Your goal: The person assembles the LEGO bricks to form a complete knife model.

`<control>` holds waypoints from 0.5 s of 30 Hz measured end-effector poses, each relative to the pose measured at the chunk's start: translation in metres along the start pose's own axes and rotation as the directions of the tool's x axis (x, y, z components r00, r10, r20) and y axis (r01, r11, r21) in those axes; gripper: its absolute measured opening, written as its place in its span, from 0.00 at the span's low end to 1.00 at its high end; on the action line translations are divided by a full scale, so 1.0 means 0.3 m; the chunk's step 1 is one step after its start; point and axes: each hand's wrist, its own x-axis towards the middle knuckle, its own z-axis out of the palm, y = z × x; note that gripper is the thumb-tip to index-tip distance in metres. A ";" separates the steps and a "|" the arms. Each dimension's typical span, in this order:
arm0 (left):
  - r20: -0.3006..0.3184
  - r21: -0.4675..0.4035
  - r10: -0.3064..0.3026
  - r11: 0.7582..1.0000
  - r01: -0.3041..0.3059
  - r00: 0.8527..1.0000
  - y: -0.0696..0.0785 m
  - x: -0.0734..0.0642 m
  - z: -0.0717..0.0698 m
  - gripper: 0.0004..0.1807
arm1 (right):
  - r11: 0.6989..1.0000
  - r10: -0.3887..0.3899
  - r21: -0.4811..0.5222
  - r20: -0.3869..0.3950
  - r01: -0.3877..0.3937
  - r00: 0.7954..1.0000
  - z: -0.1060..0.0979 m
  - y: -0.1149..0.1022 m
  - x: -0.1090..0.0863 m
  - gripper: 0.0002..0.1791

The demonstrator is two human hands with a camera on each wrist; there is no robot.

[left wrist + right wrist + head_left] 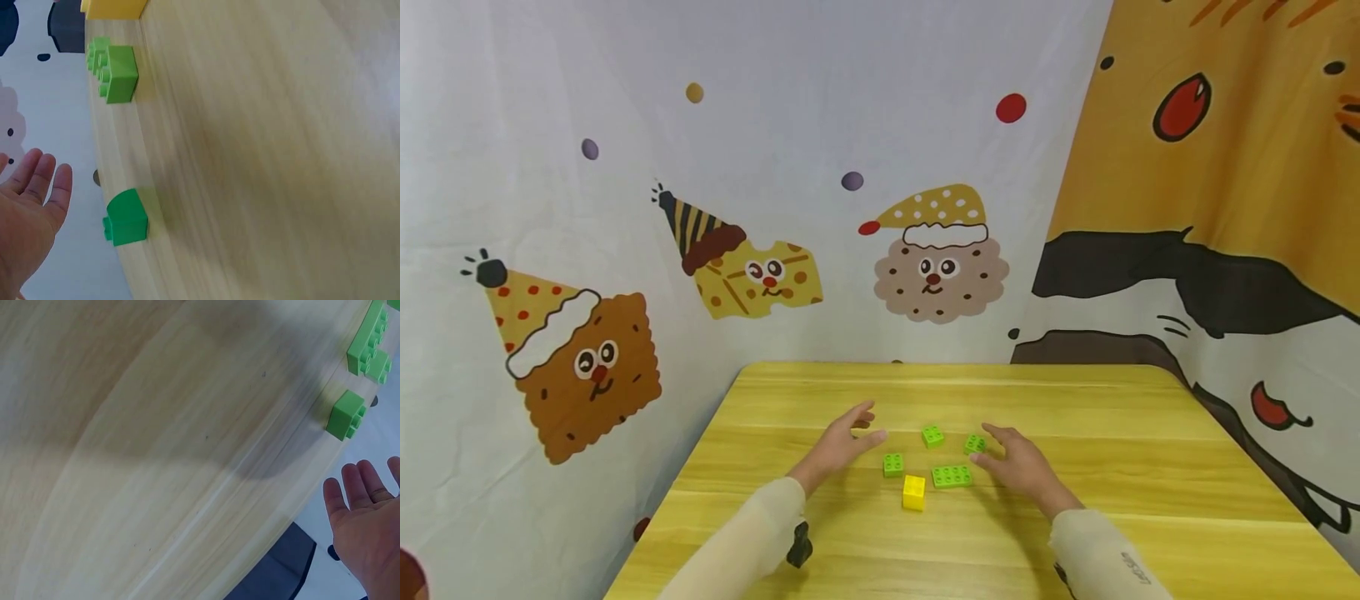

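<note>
My left hand (842,442), fingers spread and loosely bent, hovers left of a small group of toy building blocks, holding nothing. Closest to it is a small green block (892,465). On the other side, my right hand (1018,462) is also empty, its fingertips beside another small green block (975,444). Between the hands lie a third small green block (932,436), a longer green block (952,477) and a yellow block (913,492) nearest me. In the left wrist view, a darker green block with a rounded top (128,219) stands near the left hand's fingers.
The blocks lie on a wood-grain table (820,542). Behind and to the left hangs a white cloth (775,125) printed with cartoon figures, and an orange printed area (1135,167) covers the right. Both forearms reach in from the near edge in pale sleeves (752,533).
</note>
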 end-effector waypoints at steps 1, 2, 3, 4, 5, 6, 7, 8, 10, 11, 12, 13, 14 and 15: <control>0.003 -0.011 -0.002 1.000 0.002 1.000 0.002 -0.001 0.004 0.43 | 1.000 0.003 0.010 0.001 -0.003 1.000 0.002 0.000 -0.002 0.36; 0.007 -0.021 -0.004 1.000 0.004 1.000 0.004 -0.003 0.008 0.42 | 1.000 0.006 0.019 0.001 -0.006 1.000 0.003 -0.001 -0.003 0.36; 0.012 -0.030 -0.004 1.000 0.005 1.000 0.006 -0.005 0.012 0.41 | 1.000 0.006 0.025 0.000 -0.006 1.000 0.005 -0.002 -0.005 0.36; 0.016 -0.040 -0.004 0.999 0.005 1.000 0.008 -0.007 0.016 0.40 | 0.999 0.008 0.033 0.000 -0.008 1.000 0.007 -0.003 -0.006 0.36; 0.020 -0.047 -0.005 0.999 0.006 1.000 0.009 -0.009 0.019 0.40 | 0.999 0.010 0.040 -0.002 -0.010 1.000 0.009 -0.005 -0.008 0.35; 0.024 -0.053 -0.005 0.999 0.006 1.000 0.010 -0.011 0.023 0.39 | 0.999 0.012 0.049 -0.002 -0.012 1.000 0.011 -0.007 -0.009 0.35; 0.028 -0.053 -0.006 0.999 0.007 1.000 0.011 -0.014 0.026 0.38 | 0.998 0.016 0.062 -0.002 -0.016 1.000 0.013 -0.009 -0.011 0.34; 0.034 -0.058 -0.005 0.998 0.007 0.999 0.009 -0.016 0.030 0.39 | 0.997 0.022 0.074 -0.001 -0.022 1.000 0.016 -0.011 -0.011 0.34; 0.045 -0.064 -0.006 0.998 0.009 0.999 0.003 -0.020 0.039 0.39 | 0.994 0.035 0.100 -0.002 -0.034 0.999 0.022 -0.012 -0.012 0.33; 0.052 -0.070 -0.005 0.997 0.009 0.999 -0.001 -0.023 0.043 0.39 | 0.993 0.041 0.113 -0.003 -0.040 0.999 0.025 -0.013 -0.013 0.33; 0.058 -0.078 -0.007 0.997 0.012 0.998 -0.003 -0.026 0.048 0.38 | 0.991 0.046 0.127 -0.004 -0.045 0.999 0.028 -0.012 -0.014 0.32; 0.065 -0.085 -0.007 0.996 0.012 0.998 -0.005 -0.030 0.053 0.38 | 0.989 0.051 0.137 -0.005 -0.049 0.999 0.031 -0.012 -0.015 0.32; 0.072 -0.094 -0.007 0.995 0.014 0.997 -0.007 -0.034 0.058 0.37 | 0.988 0.053 0.143 -0.005 -0.052 0.999 0.035 -0.010 -0.015 0.32; 0.079 -0.100 -0.006 0.995 0.014 0.997 -0.009 -0.038 0.064 0.37 | 0.987 0.057 0.149 -0.003 -0.056 0.998 0.038 -0.008 -0.016 0.32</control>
